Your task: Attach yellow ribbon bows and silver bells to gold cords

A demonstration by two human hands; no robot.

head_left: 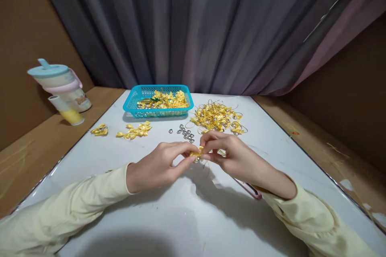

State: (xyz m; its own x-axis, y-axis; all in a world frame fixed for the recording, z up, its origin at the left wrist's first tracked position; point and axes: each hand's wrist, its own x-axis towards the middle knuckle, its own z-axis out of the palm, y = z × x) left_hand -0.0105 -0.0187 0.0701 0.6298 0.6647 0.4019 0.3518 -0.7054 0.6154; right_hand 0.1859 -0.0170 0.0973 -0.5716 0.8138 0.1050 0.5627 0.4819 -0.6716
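Note:
My left hand (pixel 164 164) and my right hand (pixel 227 150) meet over the white table, both pinching one small yellow ribbon bow (pixel 197 155). A silvery bead shows at the bow's lower side, and a thin gold cord hangs near the right fingers. Just beyond my hands lie several loose silver beads (pixel 185 133). Behind my right hand is a heap of yellow bows (pixel 215 115) with beads and looped gold cords. To the left sit a group of plain yellow bows (pixel 135 130) and a smaller bunch of yellow bows (pixel 100 129).
A blue plastic basket (pixel 128 106) at the back holds more bows, beads and a green-tied gold bundle. At far left stand a blue-lidded cup (pixel 64 84) and a tube with yellow material (pixel 68 111). A pinkish, dark-edged object (pixel 250 190) lies under my right forearm. Grey curtains (pixel 181 28) hang behind.

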